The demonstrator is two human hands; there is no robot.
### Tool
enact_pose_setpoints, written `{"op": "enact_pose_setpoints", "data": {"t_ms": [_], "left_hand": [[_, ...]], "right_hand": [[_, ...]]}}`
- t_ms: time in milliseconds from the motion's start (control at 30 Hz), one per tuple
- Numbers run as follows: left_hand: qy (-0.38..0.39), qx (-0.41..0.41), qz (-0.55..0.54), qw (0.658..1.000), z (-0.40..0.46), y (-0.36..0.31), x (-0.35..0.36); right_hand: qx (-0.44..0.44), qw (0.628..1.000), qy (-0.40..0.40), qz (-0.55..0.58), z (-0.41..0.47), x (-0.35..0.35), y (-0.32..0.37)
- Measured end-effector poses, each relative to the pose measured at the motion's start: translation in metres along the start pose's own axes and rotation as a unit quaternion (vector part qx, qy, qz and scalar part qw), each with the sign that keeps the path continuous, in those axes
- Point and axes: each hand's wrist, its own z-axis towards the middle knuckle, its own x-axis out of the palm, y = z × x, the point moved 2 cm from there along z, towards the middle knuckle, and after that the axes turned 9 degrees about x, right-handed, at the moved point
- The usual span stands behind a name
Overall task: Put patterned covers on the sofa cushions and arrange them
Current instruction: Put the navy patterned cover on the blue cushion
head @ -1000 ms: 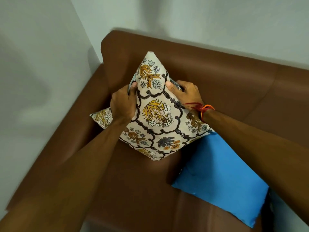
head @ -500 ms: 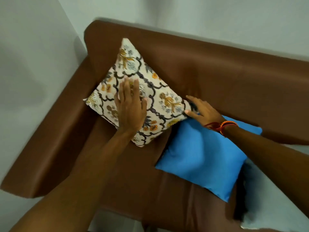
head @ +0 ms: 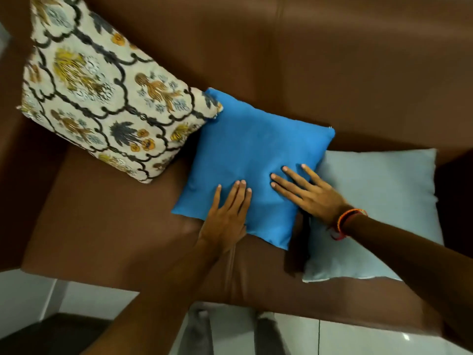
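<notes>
A cushion in a cream floral patterned cover (head: 102,98) leans in the sofa's left corner against the backrest. A plain blue cushion (head: 250,149) lies flat on the seat beside it, its far corner touching the patterned one. My left hand (head: 226,213) rests flat on the blue cushion's near edge, fingers spread. My right hand (head: 304,190), with red and orange threads at the wrist, lies flat on the blue cushion's right side. A pale grey-blue cushion (head: 378,206) lies to the right, partly under the blue one and my right forearm.
The brown leather sofa (head: 332,73) fills the view, its left armrest at the far left and the seat's front edge below my arms. Pale floor tiles (head: 358,339) show beneath.
Both hands left the patterned cushion, which now rests in the corner, and moved right onto the blue cushion. The view shifted right and closer, revealing the pale cushion.
</notes>
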Motion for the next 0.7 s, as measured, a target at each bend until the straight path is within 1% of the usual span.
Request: {"op": "enact_pose_setpoints", "data": {"t_ms": [67, 133, 267, 367, 467, 533, 600, 667, 700], "left_hand": [[0.005, -0.01, 0.034, 0.999, -0.004, -0.011, 0.015], [-0.002, -0.027, 0.074, 0.997, -0.009, -0.018, 0.03], [0.001, -0.072, 0.108, 0.991, 0.0, -0.03, 0.049], [0.016, -0.095, 0.094, 0.991, 0.006, -0.034, 0.052], [-0.014, -0.091, 0.052, 0.994, 0.013, -0.034, 0.041], [-0.049, -0.077, 0.014, 0.996, 0.013, -0.031, 0.027], [-0.092, -0.066, -0.019, 0.993, 0.008, -0.03, 0.007], [-0.132, -0.064, -0.07, 0.987, 0.002, -0.031, -0.018], [-0.156, -0.068, -0.101, 0.98, 0.0, -0.032, -0.034]], "right_hand": [[0.026, 0.999, -0.021, 0.0, -0.002, 0.011, 0.017], [0.047, 0.999, -0.025, 0.008, 0.002, 0.02, 0.029], [0.058, 0.997, -0.052, 0.007, 0.008, 0.039, 0.032], [0.033, 0.996, -0.078, 0.039, 0.005, 0.041, 0.025], [0.01, 0.993, -0.085, 0.082, 0.009, 0.026, 0.015], [0.0, 0.989, -0.068, 0.134, 0.017, 0.009, 0.006], [-0.013, 0.976, -0.039, 0.216, 0.024, -0.012, -0.013], [-0.021, 0.951, 0.014, 0.31, 0.029, -0.031, -0.037], [-0.012, 0.934, 0.047, 0.355, 0.032, -0.042, -0.051]]}}
